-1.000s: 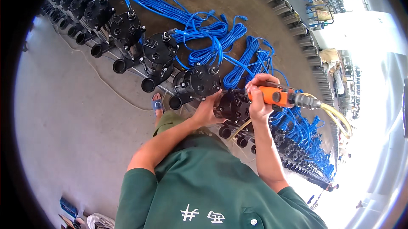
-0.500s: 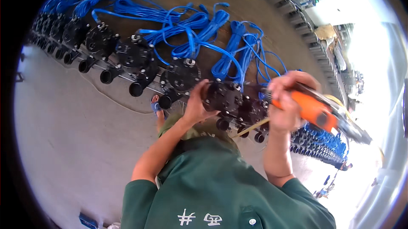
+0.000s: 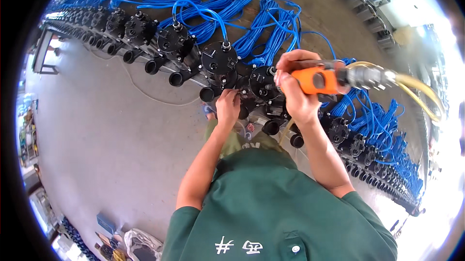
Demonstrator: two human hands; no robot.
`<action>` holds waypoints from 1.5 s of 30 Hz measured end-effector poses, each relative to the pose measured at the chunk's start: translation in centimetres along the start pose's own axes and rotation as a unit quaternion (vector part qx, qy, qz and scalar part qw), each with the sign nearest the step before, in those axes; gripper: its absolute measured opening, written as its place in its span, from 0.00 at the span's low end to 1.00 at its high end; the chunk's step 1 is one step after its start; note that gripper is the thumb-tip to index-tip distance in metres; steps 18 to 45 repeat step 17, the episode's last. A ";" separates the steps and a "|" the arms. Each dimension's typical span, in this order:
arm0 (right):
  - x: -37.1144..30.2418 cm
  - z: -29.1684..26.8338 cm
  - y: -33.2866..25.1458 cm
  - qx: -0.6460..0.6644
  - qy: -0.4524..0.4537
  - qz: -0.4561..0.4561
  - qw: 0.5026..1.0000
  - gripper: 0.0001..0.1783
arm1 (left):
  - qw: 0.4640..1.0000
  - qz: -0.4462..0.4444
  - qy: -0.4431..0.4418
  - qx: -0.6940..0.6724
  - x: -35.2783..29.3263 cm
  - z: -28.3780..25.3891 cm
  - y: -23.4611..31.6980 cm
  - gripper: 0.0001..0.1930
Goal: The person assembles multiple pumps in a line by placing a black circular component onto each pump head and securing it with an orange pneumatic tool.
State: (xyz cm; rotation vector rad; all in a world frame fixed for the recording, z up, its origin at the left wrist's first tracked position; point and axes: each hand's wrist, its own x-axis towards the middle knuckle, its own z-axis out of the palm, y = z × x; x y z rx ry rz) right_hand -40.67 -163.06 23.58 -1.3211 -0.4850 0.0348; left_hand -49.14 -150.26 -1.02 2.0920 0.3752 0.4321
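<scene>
In my right hand (image 3: 296,97) is an orange pneumatic screwdriver (image 3: 322,81), held roughly level, its metal tail pointing right and a yellowish air hose (image 3: 426,98) attached. The tool's working end is hidden behind my fingers, beside a round black pump (image 3: 262,79). My left hand (image 3: 227,110) has its fingers bunched together low between that pump and another black pump (image 3: 219,62) to its left. What those fingertips pinch, if anything, cannot be made out. Both pumps have bolted round lids; a blue cable rises from the left one.
More black pumps (image 3: 174,42) with side outlets run in a long row to both sides, along the bench edge. Bundled blue cables (image 3: 269,26) lie on the brown bench top (image 3: 319,11) behind them. Metal cylinders (image 3: 356,1) line the far side. Bags and a blue box (image 3: 105,223) sit on the floor.
My view has shifted. My left hand has gone from spread against a pump to bunched low between two pumps. The screwdriver has swung from tilted down-right to nearly level, still in my right hand.
</scene>
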 end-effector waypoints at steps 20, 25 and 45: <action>-0.5 2.4 5.7 0.029 -0.128 0.019 0.991 0.13 | 0.998 0.060 -0.019 0.018 -0.5 -0.7 0.0 0.09; -0.5 2.4 5.7 0.029 -0.128 0.019 0.991 0.13 | 0.998 0.060 -0.019 0.018 -0.5 -0.7 0.0 0.09; -0.5 2.4 5.7 0.029 -0.128 0.019 0.991 0.13 | 0.998 0.060 -0.019 0.018 -0.5 -0.7 0.0 0.09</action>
